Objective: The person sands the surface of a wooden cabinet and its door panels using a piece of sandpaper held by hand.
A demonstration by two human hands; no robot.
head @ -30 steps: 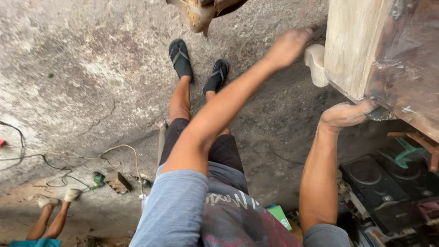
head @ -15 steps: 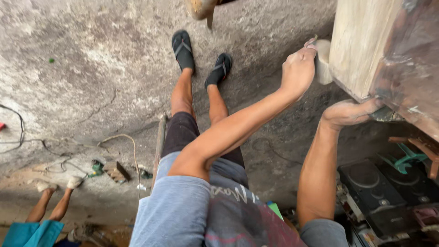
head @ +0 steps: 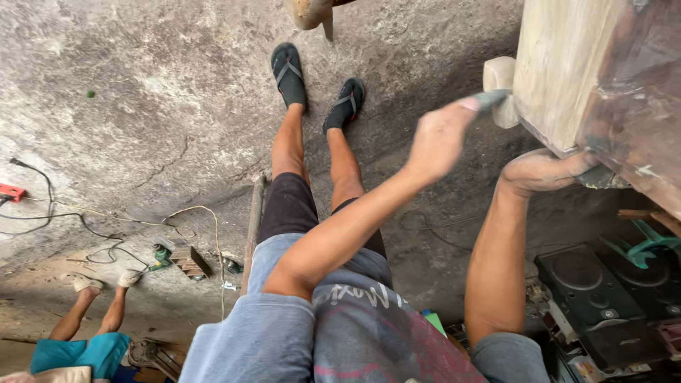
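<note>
**Sanding the corner of a wooden cabinet**

Another person's legs stand at the floor's lower left edge. The left hand pinches what looks like a soft sanding pad, blurred, at the wooden cabinet's lower corner. The right hand grips under its bottom edge; stiff, likely heavy.

No packages, labels, signs or screens can be made out with any certainty. The nearest candidate is a small flat green piece at the bottom of the view, just right of the person's shorts, mostly hidden; whether it is a packet or a card cannot be told.
</note>
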